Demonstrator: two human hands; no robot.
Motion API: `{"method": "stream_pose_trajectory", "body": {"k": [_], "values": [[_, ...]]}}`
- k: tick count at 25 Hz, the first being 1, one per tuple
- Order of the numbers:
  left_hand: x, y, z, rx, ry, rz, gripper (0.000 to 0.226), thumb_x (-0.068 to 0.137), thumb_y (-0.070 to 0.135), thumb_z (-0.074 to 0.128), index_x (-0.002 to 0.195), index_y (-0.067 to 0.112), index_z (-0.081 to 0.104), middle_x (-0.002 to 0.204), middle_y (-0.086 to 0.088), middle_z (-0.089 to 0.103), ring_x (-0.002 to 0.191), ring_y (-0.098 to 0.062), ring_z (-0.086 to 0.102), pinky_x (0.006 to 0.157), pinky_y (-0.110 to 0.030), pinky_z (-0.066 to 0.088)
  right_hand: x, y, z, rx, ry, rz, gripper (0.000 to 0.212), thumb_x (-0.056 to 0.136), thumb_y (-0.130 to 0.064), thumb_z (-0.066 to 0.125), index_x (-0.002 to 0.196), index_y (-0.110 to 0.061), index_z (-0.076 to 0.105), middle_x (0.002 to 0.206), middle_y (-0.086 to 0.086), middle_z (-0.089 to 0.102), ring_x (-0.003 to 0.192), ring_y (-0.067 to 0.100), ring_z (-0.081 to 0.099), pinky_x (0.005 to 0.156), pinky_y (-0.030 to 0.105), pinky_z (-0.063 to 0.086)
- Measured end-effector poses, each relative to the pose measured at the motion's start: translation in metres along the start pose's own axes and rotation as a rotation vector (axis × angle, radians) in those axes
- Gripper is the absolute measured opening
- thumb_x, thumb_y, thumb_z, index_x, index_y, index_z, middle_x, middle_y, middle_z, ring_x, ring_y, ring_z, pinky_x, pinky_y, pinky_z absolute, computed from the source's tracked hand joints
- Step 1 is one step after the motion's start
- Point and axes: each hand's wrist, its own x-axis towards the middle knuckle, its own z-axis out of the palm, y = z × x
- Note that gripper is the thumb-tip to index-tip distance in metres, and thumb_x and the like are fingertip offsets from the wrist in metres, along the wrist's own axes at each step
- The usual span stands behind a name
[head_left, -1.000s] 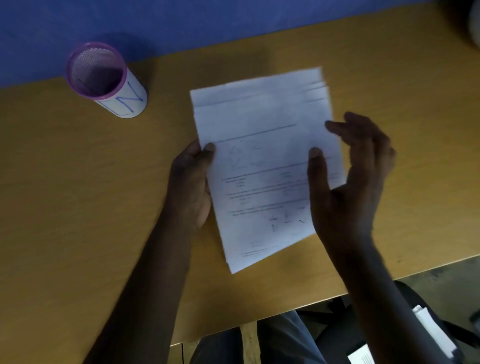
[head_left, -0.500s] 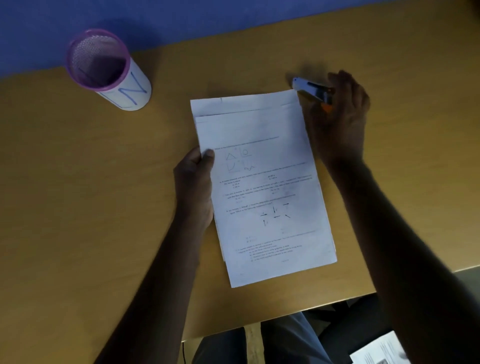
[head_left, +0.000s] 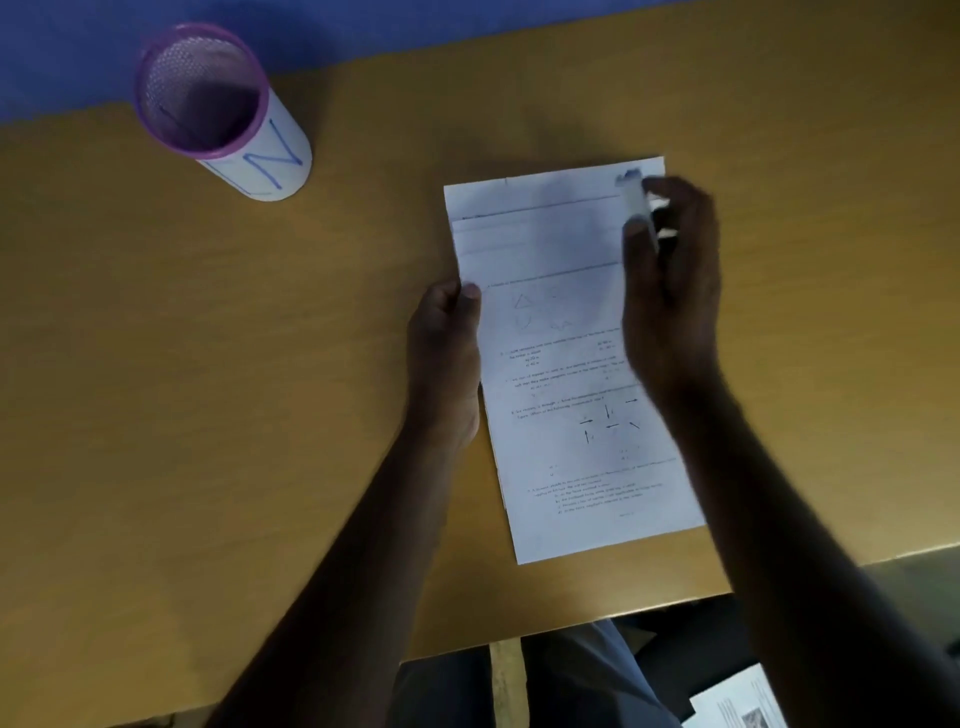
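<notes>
A stack of white printed sheets (head_left: 561, 364) lies on the wooden desk (head_left: 234, 389), its top edges slightly fanned. My left hand (head_left: 447, 358) grips the stack's left edge, thumb on top of the paper. My right hand (head_left: 670, 280) holds a small stapler (head_left: 636, 208), blurred, over the stack's upper right corner. The stapler's front end points toward the far edge of the paper.
A purple mesh pen holder (head_left: 218, 109) with a white label marked in blue stands at the back left, near the blue wall (head_left: 467, 26). The desk's front edge runs below the paper. More printed paper (head_left: 737, 701) lies low down at the right, by my legs.
My right hand left the paper, picked up the stapler from the desk beyond the stack, and brought it over the upper right corner. My left hand kept its hold.
</notes>
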Motion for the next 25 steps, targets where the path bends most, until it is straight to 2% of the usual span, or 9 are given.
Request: {"method": "stream_pose_trajectory", "body": {"k": [2,3,4,6,9,12,16,21,25], "values": [[0.002,0.0,-0.002,-0.006,-0.022,-0.019,0.017,0.106,0.024,0.053,0.11,0.012,0.065,0.107,0.0,0.076,0.101,-0.02,0.074,0.082,-0.033,0.059,-0.036,-0.018,0.009,0.092,-0.103,0.076,0.023,0.11,-0.016,0.05,0.131,-0.007,0.052,0.092,0.0,0.062,0.073,0.014,0.06,0.057,0.027,0.051],[0.002,0.0,-0.002,-0.014,-0.031,-0.029,0.017,0.106,0.024,0.054,0.11,0.012,0.066,0.104,0.0,0.077,0.098,-0.02,0.075,0.081,-0.033,0.06,-0.05,-0.023,0.014,0.078,-0.149,0.101,0.023,0.109,-0.018,0.054,0.13,-0.01,0.052,0.089,-0.008,0.061,0.07,0.011,0.061,0.054,0.02,0.05],[0.002,0.001,-0.003,-0.031,-0.03,-0.034,0.016,0.106,0.023,0.055,0.106,0.013,0.068,0.097,0.003,0.077,0.093,-0.017,0.075,0.079,-0.031,0.061,-0.06,-0.026,0.018,0.051,-0.183,0.12,0.025,0.106,-0.021,0.06,0.129,-0.013,0.054,0.091,-0.012,0.062,0.073,0.008,0.064,0.056,0.013,0.05],[0.003,0.002,-0.002,-0.046,0.001,-0.029,0.018,0.105,0.021,0.058,0.095,0.018,0.072,0.084,0.007,0.074,0.083,-0.009,0.071,0.074,-0.025,0.059,-0.07,-0.029,0.025,-0.005,-0.205,0.127,0.028,0.099,-0.022,0.071,0.123,-0.013,0.062,0.103,-0.006,0.067,0.086,0.004,0.065,0.071,0.009,0.054],[0.003,0.004,0.001,-0.014,0.041,-0.032,0.03,0.103,0.022,0.063,0.078,0.027,0.079,0.084,0.0,0.068,0.089,-0.017,0.063,0.083,-0.033,0.053,-0.073,-0.031,0.034,-0.12,-0.156,0.08,0.026,0.092,-0.017,0.079,0.114,-0.004,0.072,0.107,0.01,0.071,0.095,0.01,0.059,0.083,0.003,0.045],[0.002,0.007,0.002,-0.014,0.036,-0.042,0.038,0.102,0.022,0.064,0.073,0.037,0.081,0.083,0.007,0.074,0.088,-0.012,0.068,0.082,-0.027,0.057,-0.072,-0.032,0.037,-0.161,-0.116,0.085,0.027,0.091,-0.018,0.079,0.113,-0.002,0.073,0.105,0.013,0.072,0.092,0.01,0.056,0.082,0.006,0.045],[0.0,0.011,0.002,-0.022,0.011,-0.044,0.043,0.103,0.017,0.061,0.073,0.038,0.082,0.081,0.014,0.079,0.08,0.001,0.074,0.07,-0.015,0.056,-0.066,-0.031,0.038,-0.166,-0.115,0.062,0.028,0.092,-0.019,0.078,0.114,-0.002,0.072,0.106,0.014,0.073,0.092,0.01,0.056,0.083,0.013,0.05],[0.001,0.011,0.001,-0.02,0.007,-0.041,0.042,0.103,0.017,0.061,0.073,0.037,0.082,0.082,0.013,0.079,0.08,0.0,0.075,0.069,-0.014,0.056,-0.064,-0.031,0.041,-0.165,-0.127,0.065,0.028,0.094,-0.02,0.077,0.116,-0.004,0.073,0.108,0.012,0.073,0.093,0.008,0.057,0.084,0.005,0.045],[0.001,0.012,0.003,-0.009,0.022,-0.057,0.034,0.102,0.016,0.063,0.077,0.03,0.081,0.084,0.01,0.08,0.083,-0.004,0.076,0.07,-0.015,0.057,-0.066,-0.03,0.042,-0.172,-0.121,0.068,0.029,0.096,-0.024,0.074,0.118,-0.005,0.072,0.11,0.011,0.072,0.094,0.015,0.065,0.083,0.016,0.054]]}}
